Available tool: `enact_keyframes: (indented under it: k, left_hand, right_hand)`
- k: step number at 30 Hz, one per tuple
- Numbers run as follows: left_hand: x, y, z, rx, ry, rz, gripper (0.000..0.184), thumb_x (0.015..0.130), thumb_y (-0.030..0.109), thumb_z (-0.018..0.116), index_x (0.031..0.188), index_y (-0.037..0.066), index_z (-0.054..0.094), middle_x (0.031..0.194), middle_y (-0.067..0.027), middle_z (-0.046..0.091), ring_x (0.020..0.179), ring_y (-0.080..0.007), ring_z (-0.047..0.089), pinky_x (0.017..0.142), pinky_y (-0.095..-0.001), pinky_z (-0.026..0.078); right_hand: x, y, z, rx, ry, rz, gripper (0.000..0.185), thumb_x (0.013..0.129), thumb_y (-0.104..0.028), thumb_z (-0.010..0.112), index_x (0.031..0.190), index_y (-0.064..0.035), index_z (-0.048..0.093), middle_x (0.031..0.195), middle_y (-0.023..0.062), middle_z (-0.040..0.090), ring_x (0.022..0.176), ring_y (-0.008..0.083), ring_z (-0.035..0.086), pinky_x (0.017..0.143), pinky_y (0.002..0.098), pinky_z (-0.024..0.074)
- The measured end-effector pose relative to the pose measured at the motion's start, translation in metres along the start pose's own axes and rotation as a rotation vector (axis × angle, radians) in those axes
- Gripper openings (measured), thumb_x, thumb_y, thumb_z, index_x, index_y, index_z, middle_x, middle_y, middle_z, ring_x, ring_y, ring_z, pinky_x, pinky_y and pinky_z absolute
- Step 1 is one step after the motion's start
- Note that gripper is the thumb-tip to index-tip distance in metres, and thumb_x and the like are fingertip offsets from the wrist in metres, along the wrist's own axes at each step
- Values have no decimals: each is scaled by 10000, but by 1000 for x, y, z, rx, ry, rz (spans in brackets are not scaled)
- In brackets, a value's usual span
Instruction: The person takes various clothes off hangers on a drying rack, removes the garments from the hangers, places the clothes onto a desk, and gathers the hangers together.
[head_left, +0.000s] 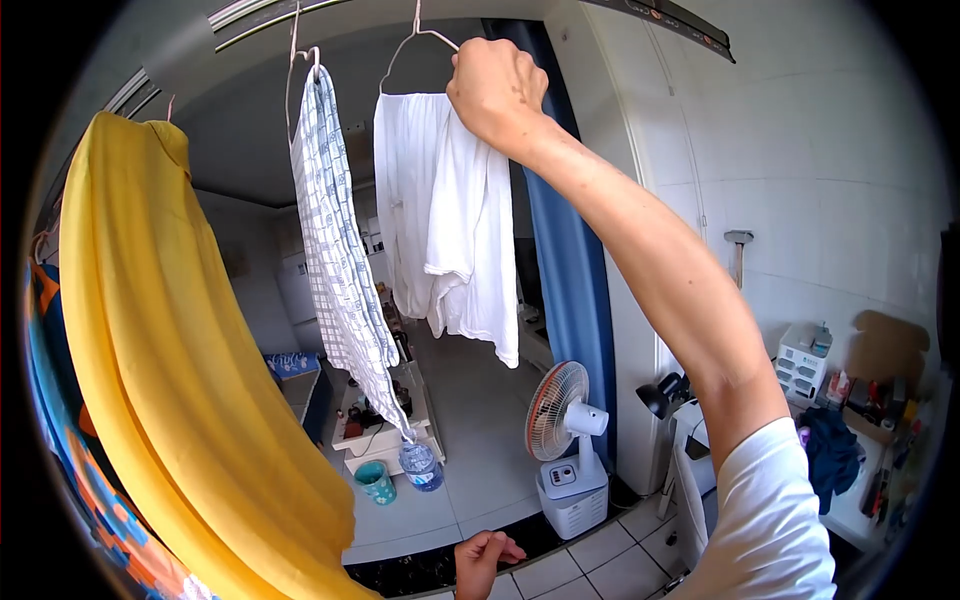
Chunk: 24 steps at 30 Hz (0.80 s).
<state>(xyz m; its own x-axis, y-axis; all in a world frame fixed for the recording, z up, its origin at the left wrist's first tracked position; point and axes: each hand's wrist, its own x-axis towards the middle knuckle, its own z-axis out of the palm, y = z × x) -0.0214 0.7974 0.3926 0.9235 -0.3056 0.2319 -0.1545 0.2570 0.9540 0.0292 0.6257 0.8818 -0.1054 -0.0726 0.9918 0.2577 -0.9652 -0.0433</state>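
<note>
My right hand (497, 90) is raised at the top centre, its fingers closed round the right shoulder of a wire hanger (400, 52). White cloth (450, 220) hangs from that hanger, below and left of the hand. My left hand (487, 562) is low at the bottom centre, away from the laundry, with its fingers curled; whether anything is in them is too small to tell. Left of the white cloth hangs a checked cloth (335, 220) on another hanger. A long yellow cloth (170, 330) fills the left side.
A fan (565, 420) stands on a white box near a blue curtain (575, 270). Behind the cloths are a low white table (410, 385), a teal bin (375, 483) and a large water bottle (421, 466). At right, a cluttered counter (855, 500) lies beside the tiled wall.
</note>
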Motion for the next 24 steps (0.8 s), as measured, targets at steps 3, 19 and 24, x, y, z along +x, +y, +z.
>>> enact_keyframes:
  k: [3,19,24]
  left_hand:
    - [-4,6,2,24,8,-10,250,934,213,496,794,28,589,704,-72,642,619,-137,608,586,-238,488]
    - [-7,14,-11,16,58,22,279,928,262,504,803,33,603,698,-63,640,616,-120,593,597,-233,483]
    - [-7,6,-13,20,67,20,303,922,299,509,794,39,601,687,-53,632,624,-128,597,597,-239,483]
  right_hand:
    - [1,0,0,-12,-45,-14,223,843,-154,540,800,25,666,765,234,631,747,409,625,653,451,504]
    - [-2,9,23,23,-25,50,184,827,-126,535,793,23,638,777,230,629,758,405,618,648,467,496]
    - [-7,10,25,22,-32,94,186,850,-118,530,813,22,646,768,216,641,741,382,635,637,438,500]
